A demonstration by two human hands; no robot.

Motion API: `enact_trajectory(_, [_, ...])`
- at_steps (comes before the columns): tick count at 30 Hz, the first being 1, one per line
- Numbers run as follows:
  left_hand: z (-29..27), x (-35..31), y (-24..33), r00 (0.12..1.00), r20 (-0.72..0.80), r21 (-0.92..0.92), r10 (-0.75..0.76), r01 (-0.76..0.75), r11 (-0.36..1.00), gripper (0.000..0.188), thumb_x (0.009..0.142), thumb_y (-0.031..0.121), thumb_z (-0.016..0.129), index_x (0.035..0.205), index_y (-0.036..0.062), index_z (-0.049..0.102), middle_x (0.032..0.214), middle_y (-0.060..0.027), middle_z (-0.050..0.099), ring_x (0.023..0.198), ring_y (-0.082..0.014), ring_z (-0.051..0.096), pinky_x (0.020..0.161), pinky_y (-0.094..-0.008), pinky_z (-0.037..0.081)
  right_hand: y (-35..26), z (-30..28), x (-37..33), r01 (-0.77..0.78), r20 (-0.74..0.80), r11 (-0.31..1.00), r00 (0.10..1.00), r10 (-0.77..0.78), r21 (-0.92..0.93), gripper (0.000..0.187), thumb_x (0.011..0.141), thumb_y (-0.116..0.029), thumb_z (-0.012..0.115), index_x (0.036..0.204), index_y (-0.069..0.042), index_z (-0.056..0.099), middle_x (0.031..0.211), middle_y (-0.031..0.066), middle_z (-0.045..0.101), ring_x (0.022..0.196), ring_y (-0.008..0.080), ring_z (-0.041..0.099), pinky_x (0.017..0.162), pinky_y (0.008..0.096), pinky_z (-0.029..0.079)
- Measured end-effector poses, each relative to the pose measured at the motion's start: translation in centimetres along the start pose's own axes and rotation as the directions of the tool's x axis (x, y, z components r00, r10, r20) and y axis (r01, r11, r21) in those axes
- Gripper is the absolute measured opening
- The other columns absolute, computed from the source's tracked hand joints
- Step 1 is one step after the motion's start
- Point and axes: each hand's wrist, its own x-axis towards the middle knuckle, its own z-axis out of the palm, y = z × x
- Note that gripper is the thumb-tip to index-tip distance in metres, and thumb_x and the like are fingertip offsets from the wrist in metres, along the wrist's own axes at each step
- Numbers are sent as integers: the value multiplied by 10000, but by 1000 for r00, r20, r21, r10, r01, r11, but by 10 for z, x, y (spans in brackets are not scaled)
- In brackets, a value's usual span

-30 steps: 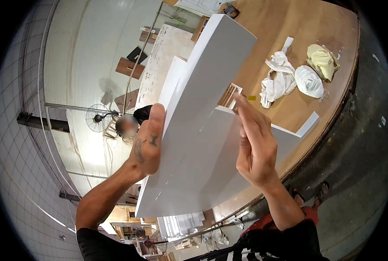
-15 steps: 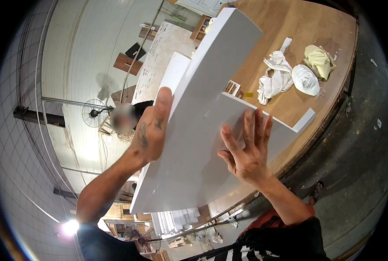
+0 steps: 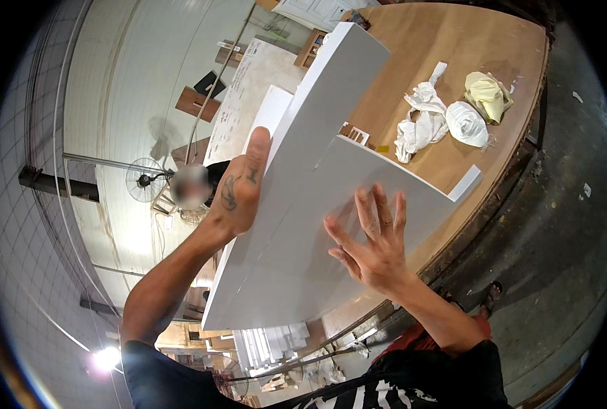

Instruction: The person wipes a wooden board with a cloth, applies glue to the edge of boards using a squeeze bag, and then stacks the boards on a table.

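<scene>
A large pale grey panel [image 3: 297, 204] with a step cut into one side stands tilted over a wooden table. My left hand [image 3: 241, 187] grips its left edge, thumb lying along the rim and the other fingers hidden behind the board. Spread flat, my right hand [image 3: 375, 242] is on or just over the panel's broad face, below the stepped edge; it holds nothing. Beyond the step a small slatted wooden piece [image 3: 355, 135] shows partly behind the board.
The brown table [image 3: 446, 34] carries a white crumpled cloth [image 3: 423, 123], a white bundle [image 3: 467, 125] and a yellowish bundle [image 3: 487, 97]. White strips [image 3: 273, 346] are stacked below the panel. Further left are another person [image 3: 211, 180] and a fan [image 3: 145, 180].
My right hand has slid left and slightly down across the panel's face, away from the stepped edge. The panel's top has shifted a little left and down; my left hand keeps its grip.
</scene>
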Motion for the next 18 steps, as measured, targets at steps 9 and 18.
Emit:
enact_trajectory(9, [-3,0,-5,998,35,43,-49,47,998,859,898,673,95,707,-84,453,613,-105,443,648,-191,410,632,-352,370,-14,-46,50,-161,-262,939,933,245,304,142,826,-36,646,749,-12,529,623,91,549,472,242,514,431,307,389])
enact_trajectory(18, [-2,-1,-8,997,49,43,-56,54,998,832,895,678,103,645,-56,405,568,-82,380,597,-178,366,571,-359,332,-22,-18,91,-82,-460,995,883,98,53,294,877,-3,495,1165,56,512,1092,215,541,877,241,508,691,310,419])
